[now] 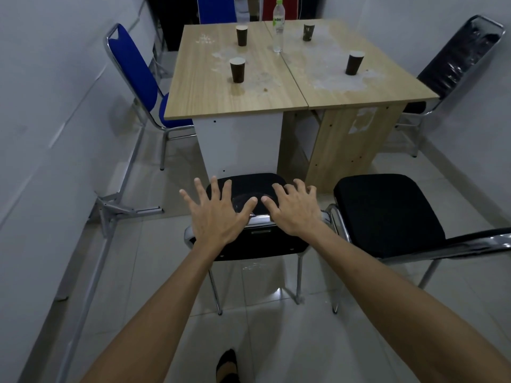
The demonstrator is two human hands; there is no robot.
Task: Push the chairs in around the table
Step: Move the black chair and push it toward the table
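Wood table (249, 103): 4 cups (237, 69) + bottle (278, 26). Black chair (249, 186) at near edge; both hands (218, 214) (296, 211) spread open over backrest.

Five chairs (250, 189), two tables (237, 100), four paper cups (237, 69), one bottle (278, 26), two hands (218, 214).

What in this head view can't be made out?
- Black chair at right: its backrest runs off the right edge.
- Chairs at the far side: mostly cut off by the top edge and the table.
- Bottle label: too small to read.
- Cups' contents: not visible from this angle.
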